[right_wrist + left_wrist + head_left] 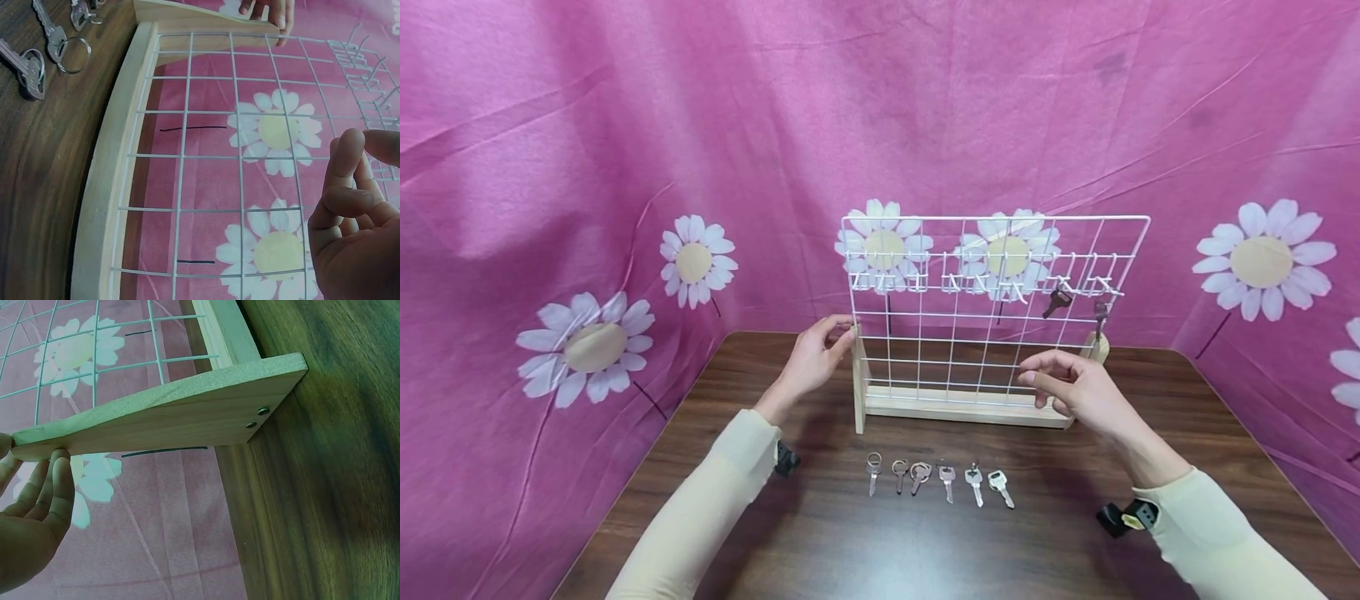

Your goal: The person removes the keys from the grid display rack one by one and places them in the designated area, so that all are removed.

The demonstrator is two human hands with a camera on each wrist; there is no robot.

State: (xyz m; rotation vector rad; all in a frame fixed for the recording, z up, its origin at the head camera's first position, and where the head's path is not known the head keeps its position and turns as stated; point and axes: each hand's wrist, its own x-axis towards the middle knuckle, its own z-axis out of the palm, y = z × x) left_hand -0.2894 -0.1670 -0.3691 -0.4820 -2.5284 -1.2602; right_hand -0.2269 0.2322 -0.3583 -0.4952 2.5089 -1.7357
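Note:
A white wire grid rack [951, 363] on a wooden stand [955, 406] stands upright on the table. My left hand [817, 356] grips the top of the stand's left side panel [162, 419] between thumb and fingers. In front of the grid's lower right is my right hand [1075, 385], fingers loosely bent, with nothing visible between them. White hooks [976, 284] hang along the upper grid. A dark key [1057, 302] hangs from one hook at the right, and another key [1101, 315] hangs by the right edge.
Several keys [947, 483], some with rings, lie in a row on the brown wooden table [895, 550] in front of the rack. Behind stands a pink cloth [775, 150] printed with white daisies, which also borders both sides.

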